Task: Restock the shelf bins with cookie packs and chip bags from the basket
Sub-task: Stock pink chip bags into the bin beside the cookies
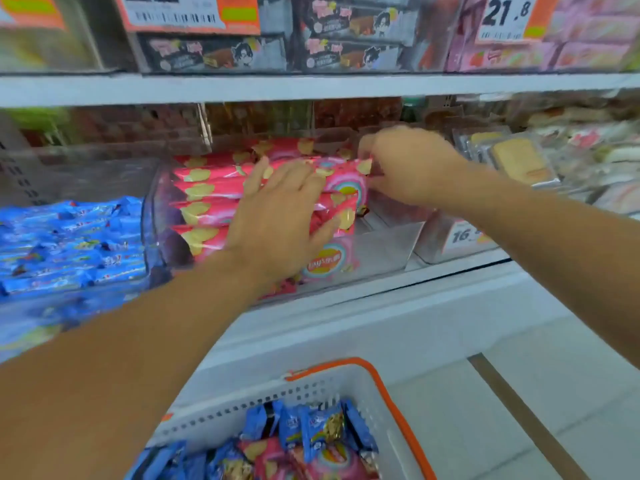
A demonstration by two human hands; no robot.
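The left hand (277,216) lies flat with fingers spread on the pink chip bags (207,195) in the clear bin (388,244) at centre. The right hand (405,164), at 1 o'clock, pinches a bag's top edge. Blue cookie packs (69,244) sit at 9 o'clock; the basket (346,386) at 6 o'clock holds more packs.

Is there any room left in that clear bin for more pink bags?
Yes: the clear bin is bare at its front right, between the pink chip bags and its right wall, below the right hand. The left side is packed, under the left hand.
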